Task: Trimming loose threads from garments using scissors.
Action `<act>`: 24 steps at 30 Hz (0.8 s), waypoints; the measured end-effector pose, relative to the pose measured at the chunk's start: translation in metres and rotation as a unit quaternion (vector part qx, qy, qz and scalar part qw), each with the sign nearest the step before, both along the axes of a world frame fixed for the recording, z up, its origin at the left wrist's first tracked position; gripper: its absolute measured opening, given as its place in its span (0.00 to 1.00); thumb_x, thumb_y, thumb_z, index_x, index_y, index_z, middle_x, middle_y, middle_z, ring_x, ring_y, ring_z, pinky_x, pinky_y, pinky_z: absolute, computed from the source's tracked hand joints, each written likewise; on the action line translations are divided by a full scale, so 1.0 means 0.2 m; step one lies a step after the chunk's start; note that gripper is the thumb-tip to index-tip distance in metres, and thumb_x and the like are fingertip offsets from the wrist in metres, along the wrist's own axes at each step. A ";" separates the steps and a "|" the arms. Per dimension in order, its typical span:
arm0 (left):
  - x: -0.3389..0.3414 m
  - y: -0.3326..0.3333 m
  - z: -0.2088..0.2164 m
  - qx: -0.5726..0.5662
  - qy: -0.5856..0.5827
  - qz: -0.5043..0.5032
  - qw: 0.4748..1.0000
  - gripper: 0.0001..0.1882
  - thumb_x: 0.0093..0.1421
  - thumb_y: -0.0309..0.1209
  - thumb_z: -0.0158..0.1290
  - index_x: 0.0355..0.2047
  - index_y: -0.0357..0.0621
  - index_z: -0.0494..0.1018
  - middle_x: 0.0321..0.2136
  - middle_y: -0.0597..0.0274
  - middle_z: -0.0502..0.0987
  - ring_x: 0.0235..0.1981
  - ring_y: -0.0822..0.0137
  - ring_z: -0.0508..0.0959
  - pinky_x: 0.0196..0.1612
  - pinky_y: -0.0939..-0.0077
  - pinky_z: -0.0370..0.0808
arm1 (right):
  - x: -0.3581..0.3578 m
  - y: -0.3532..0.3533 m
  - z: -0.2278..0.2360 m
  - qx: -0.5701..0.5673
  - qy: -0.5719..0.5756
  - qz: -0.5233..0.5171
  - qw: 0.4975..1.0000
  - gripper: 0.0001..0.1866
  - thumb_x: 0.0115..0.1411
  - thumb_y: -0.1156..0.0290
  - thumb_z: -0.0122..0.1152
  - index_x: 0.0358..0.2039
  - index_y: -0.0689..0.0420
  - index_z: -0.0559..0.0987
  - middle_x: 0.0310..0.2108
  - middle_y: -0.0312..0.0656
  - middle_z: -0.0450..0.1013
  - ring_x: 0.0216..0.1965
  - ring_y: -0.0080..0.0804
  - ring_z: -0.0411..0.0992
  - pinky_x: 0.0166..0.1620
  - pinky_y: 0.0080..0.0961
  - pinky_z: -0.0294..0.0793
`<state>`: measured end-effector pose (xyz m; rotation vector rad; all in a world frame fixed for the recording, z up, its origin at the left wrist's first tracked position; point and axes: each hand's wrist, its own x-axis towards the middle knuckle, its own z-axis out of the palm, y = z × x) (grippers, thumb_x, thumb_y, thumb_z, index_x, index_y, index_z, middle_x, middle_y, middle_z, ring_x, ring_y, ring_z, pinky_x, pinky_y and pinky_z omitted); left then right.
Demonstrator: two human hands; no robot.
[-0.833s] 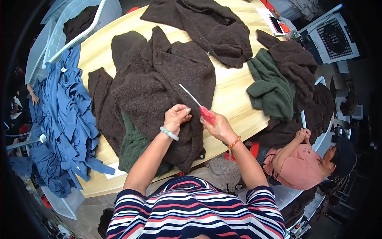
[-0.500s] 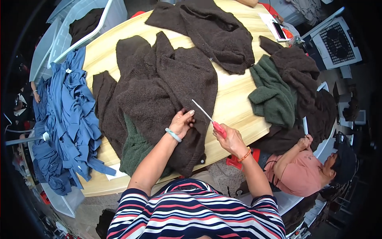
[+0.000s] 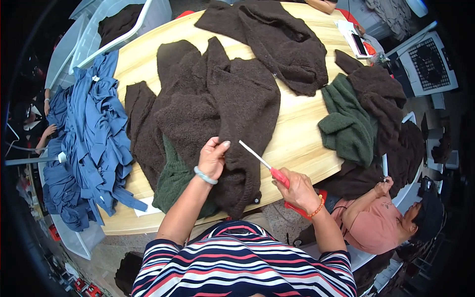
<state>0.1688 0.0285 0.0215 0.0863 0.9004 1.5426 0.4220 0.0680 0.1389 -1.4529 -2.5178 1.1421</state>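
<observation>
A dark brown fuzzy knit garment point(image 3: 190, 106) lies spread on the table before me, a dark green knit piece point(image 3: 173, 180) showing at its near left part. Over its near middle is my left hand point(image 3: 213, 159), closed with thumb and fingertips together; whatever they pinch is too small to make out. My right hand point(image 3: 299, 190) grips slim red-handled scissors point(image 3: 257, 155), seen edge-on with the blades together. Their tip points far left, above the garment and a short gap to the right of my left fingers. A small round button shows at the garment's near edge.
Blue garments point(image 3: 96, 133) are heaped at the left, with another person's hands point(image 3: 49, 131) beside them. More brown clothing point(image 3: 284, 44) lies at the far side. Green knitwear point(image 3: 351, 123) and brown garments are piled at the right, near a co-worker in pink point(image 3: 371, 222). A phone point(image 3: 358, 44) lies far right.
My left hand has shifted left across the garment, away from the scissors. The right hand and scissors have come slightly nearer me. The whole view has shifted a little.
</observation>
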 end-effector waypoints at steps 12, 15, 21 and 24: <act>0.08 -0.08 -0.08 0.007 0.217 0.025 0.976 0.07 0.56 0.18 0.59 0.30 0.41 0.72 0.26 0.73 0.75 0.28 0.83 0.71 0.32 0.89 0.69 | -0.07 -0.11 0.15 -0.017 -0.123 0.086 0.989 0.10 0.57 0.64 0.58 0.33 0.58 0.75 0.20 0.55 0.74 0.27 0.55 0.75 0.34 0.45 0.74; 0.05 -0.10 -0.09 0.027 0.218 -0.004 0.976 0.07 0.57 0.18 0.57 0.34 0.40 0.72 0.29 0.71 0.76 0.29 0.82 0.72 0.33 0.88 0.71 | -0.07 -0.06 0.18 0.007 -0.127 0.031 0.991 0.08 0.57 0.67 0.57 0.32 0.58 0.75 0.20 0.56 0.73 0.27 0.55 0.75 0.34 0.47 0.74; 0.02 0.11 0.01 -0.004 -0.083 -0.050 0.995 0.10 0.62 0.39 0.55 0.39 0.49 0.71 0.31 0.69 0.76 0.31 0.73 0.76 0.38 0.73 0.74 | 0.02 -0.11 0.15 0.019 -0.101 0.041 0.994 0.07 0.57 0.68 0.58 0.33 0.57 0.74 0.20 0.54 0.73 0.27 0.54 0.75 0.32 0.46 0.74; 0.04 0.26 -0.01 -0.043 -0.037 0.066 0.996 0.12 0.61 0.44 0.56 0.35 0.52 0.73 0.24 0.70 0.75 0.27 0.75 0.73 0.34 0.75 0.70 | 0.05 -0.12 0.12 0.049 -0.079 0.011 0.996 0.07 0.57 0.69 0.58 0.34 0.57 0.74 0.20 0.54 0.73 0.26 0.54 0.74 0.32 0.46 0.73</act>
